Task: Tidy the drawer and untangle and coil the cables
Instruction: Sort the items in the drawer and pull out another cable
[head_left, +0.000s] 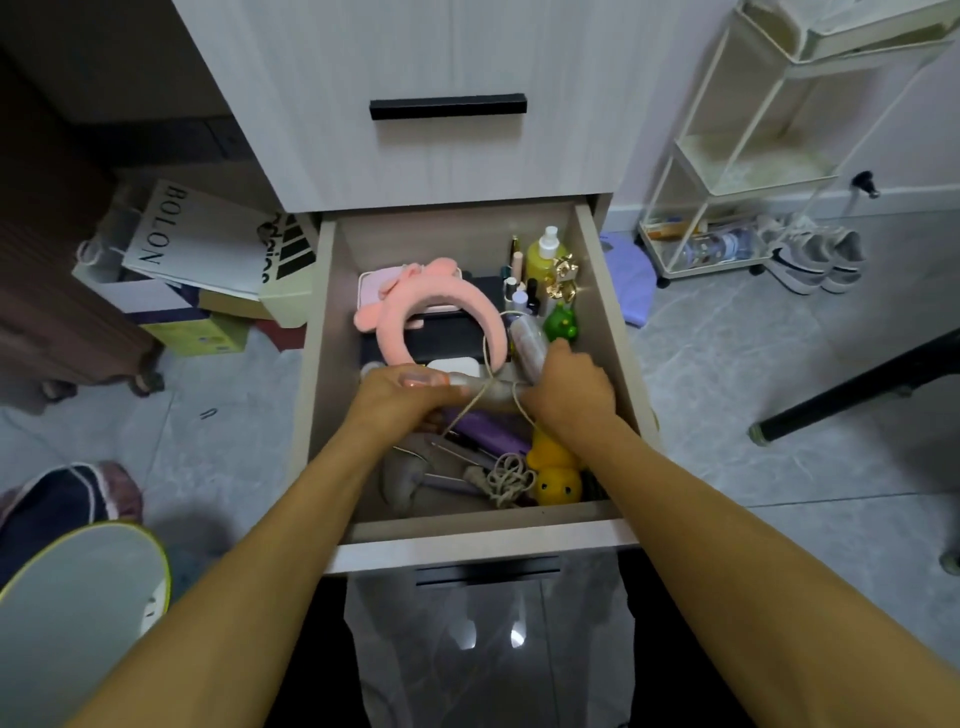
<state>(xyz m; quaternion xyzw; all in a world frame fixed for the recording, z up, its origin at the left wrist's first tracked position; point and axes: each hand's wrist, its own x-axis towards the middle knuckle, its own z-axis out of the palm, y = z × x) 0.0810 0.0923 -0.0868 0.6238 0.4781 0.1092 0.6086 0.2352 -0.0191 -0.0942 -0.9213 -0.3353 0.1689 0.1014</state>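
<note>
So the open drawer (332, 364) has one cream cable (488, 358) looping up through the middle, wrapped around a clear speckled tube thing (527, 343), plus a second tangled beige bundle (506, 480) down by the front edge. Two rubber ducks: a yellow one (558, 480) near the front right corner and a green one (561, 322) along the right wall. One fluffy pink headband (441, 317) sits across the back half on top of some dark flat boxes, and a yellow bottle (540, 257) with small cosmetics fills the back right corner. A purple item (488, 434) and a grey thing lie under the hands, partly hidden. Left hand (400, 397) has its grip pinching the cable mid-drawer, fingers curled. Right hand (569, 387) is curled around the base of the tube, knuckles up, both forearms reaching in over the front edge.
</note>
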